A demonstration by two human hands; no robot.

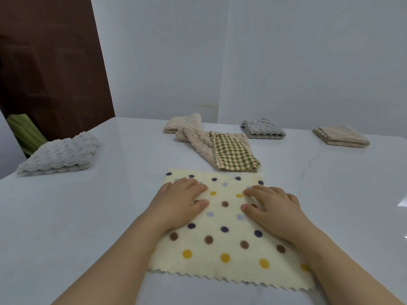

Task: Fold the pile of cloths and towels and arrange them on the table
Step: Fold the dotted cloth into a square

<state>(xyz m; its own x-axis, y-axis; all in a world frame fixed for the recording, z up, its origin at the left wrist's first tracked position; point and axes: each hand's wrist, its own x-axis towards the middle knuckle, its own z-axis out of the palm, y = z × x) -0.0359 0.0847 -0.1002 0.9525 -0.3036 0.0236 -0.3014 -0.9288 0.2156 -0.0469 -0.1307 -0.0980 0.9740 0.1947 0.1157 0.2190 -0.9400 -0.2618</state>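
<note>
Both hands, left (pixel 180 200) and right (pixel 272 205), press flat, fingers straight, on the fleecy zigzag-edged polka-dot cloth (pixel 222 241).

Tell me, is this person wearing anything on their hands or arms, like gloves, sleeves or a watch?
Nothing that shows. The left hand and right hand are bare: no gloves, rings or bands. The left forearm and right forearm are uncovered right down to the picture's edge, with no watch, and no sleeve comes into view.
</note>
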